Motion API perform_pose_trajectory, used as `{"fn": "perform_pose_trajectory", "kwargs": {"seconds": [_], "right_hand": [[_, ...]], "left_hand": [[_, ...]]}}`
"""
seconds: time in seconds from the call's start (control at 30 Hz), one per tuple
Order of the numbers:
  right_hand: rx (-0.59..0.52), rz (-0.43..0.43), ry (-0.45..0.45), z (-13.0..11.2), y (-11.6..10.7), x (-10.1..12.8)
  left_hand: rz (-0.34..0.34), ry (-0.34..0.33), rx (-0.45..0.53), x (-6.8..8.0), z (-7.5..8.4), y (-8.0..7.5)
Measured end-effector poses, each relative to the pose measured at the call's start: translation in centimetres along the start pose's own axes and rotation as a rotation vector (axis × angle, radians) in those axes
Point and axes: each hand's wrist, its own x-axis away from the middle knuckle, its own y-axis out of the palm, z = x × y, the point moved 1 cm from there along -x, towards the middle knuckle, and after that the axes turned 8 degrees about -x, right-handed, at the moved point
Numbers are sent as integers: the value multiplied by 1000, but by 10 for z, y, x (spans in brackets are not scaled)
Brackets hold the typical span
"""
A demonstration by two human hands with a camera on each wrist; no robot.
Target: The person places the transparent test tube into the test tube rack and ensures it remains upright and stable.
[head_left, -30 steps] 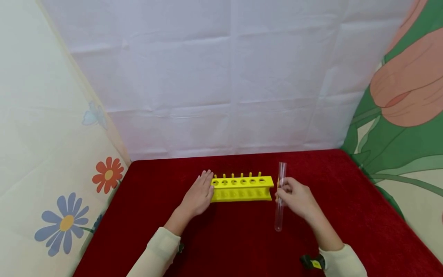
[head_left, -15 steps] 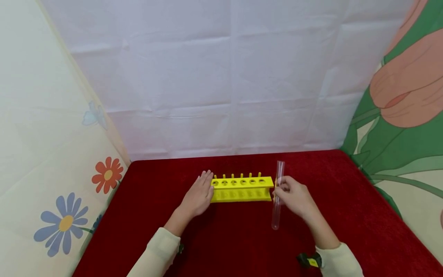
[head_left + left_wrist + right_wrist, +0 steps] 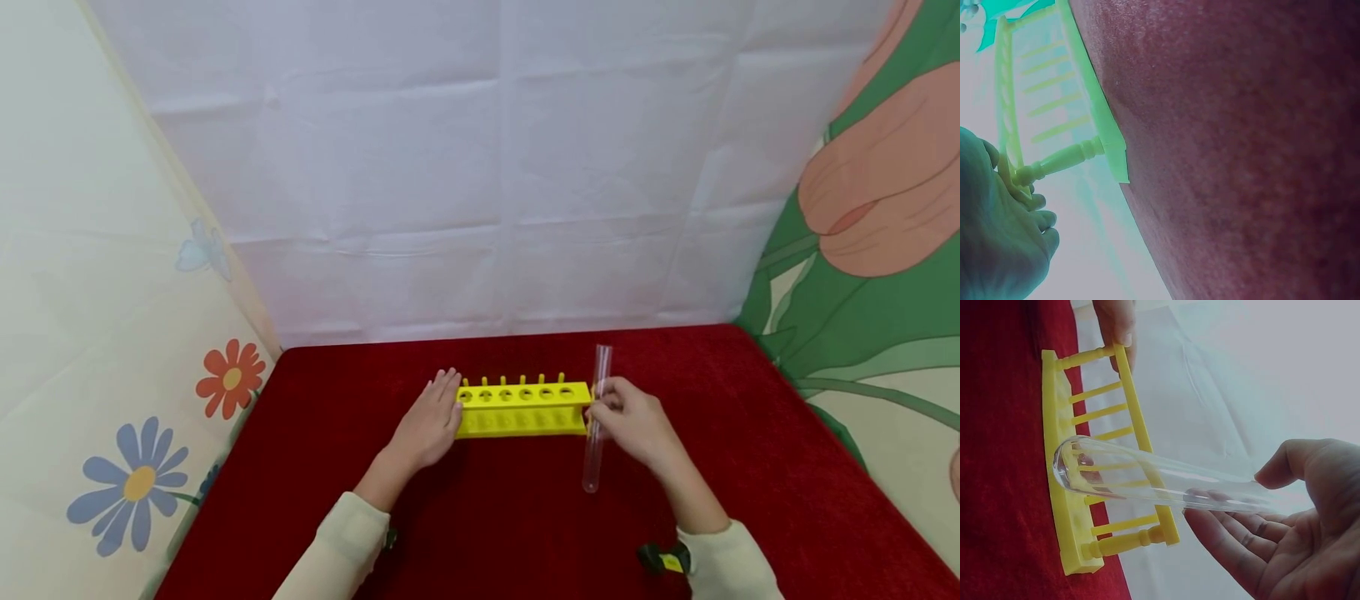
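A yellow test tube rack (image 3: 521, 421) with a row of round holes and a row of pegs behind stands on the red cloth. My left hand (image 3: 429, 423) rests against the rack's left end, its fingers laid along that side; in the left wrist view the fingertips (image 3: 1047, 220) are at the top bar. My right hand (image 3: 633, 417) pinches a clear glass test tube (image 3: 592, 467) between thumb and fingers. The tube is near upright, rounded end down, beside the rack's right end. In the right wrist view the tube (image 3: 1104, 465) overlaps the rack and looks empty.
Red velvet cloth (image 3: 480, 533) covers the table. A creased white sheet (image 3: 390, 167) hangs behind it. Flower-printed panels stand at the left (image 3: 135, 333) and right (image 3: 892, 317) sides.
My right hand has moved slightly left and away from me with the test tube, bringing it closer to the rack's right end. The left hand and the rack have stayed in place.
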Motion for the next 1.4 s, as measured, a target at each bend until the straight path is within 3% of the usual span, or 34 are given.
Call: {"fn": "perform_pose_trajectory", "kwargs": {"seconds": [1.23,1.4], "right_hand": [[-170,-10,-3,-14,11,-7],[-152,-8,-4,-15,11,-8]], "left_hand": [[-11,-14,-1,0,1,0],[-14,-18,-1,2,1,0]]}}
